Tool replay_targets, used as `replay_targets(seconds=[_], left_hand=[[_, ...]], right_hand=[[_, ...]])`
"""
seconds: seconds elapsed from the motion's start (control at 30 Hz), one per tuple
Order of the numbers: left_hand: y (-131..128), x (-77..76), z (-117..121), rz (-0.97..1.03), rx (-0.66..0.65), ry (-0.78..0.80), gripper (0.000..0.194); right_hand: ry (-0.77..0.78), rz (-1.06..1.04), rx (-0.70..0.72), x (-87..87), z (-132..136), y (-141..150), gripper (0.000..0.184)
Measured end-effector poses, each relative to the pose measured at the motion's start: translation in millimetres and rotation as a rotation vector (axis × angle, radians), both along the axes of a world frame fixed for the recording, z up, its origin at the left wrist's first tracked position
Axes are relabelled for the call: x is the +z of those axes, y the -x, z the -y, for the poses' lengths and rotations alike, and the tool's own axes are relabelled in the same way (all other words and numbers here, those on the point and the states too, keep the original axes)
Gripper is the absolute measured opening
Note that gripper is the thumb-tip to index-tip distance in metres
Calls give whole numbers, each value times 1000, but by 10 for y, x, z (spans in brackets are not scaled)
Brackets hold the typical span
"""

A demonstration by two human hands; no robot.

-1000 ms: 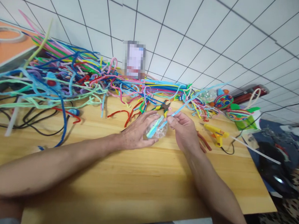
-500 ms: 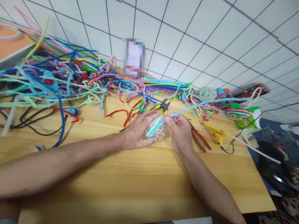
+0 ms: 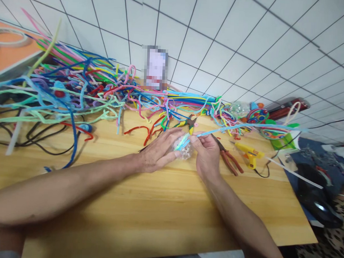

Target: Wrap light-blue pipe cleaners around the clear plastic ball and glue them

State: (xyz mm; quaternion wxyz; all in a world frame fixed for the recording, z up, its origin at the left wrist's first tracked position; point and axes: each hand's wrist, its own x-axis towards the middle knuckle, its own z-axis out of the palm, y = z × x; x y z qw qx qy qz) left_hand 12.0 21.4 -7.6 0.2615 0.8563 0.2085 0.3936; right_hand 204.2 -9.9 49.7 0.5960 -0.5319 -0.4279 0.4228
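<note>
My left hand (image 3: 161,151) is wrapped round a clear plastic ball (image 3: 186,153) and steadies it above the table. Light blue and pale green fuzzy strips lie across the ball's surface. A long light blue pipe cleaner (image 3: 239,126) is pinched between the thumb and fingers of my right hand (image 3: 207,154), close against the ball. Its free end stretches far to the right. Just behind the hands lie yellow-and-green-handled pliers (image 3: 190,124). Beside my right hand rest red-handled pliers (image 3: 229,159), their jaws partly hidden by it.
A tangled heap of colourful pipe cleaners (image 3: 69,80) covers the back left. A yellow glue gun (image 3: 250,152) with its cord lies at the right, near decorated balls (image 3: 258,116). Black cables (image 3: 39,133) coil at the left. A phone-like screen (image 3: 156,66) leans on the tiled wall.
The ball has turned slightly in my left hand. The pipe cleaner's free end has dropped a little and swung right. The whole view has shifted slightly.
</note>
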Motion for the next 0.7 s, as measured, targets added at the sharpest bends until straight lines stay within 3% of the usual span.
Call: replay_targets(seconds=[0.7], left_hand=[[-36, 102, 78, 32, 86, 197, 44]], right_hand=[[-78, 190, 39, -67, 89, 17, 25]])
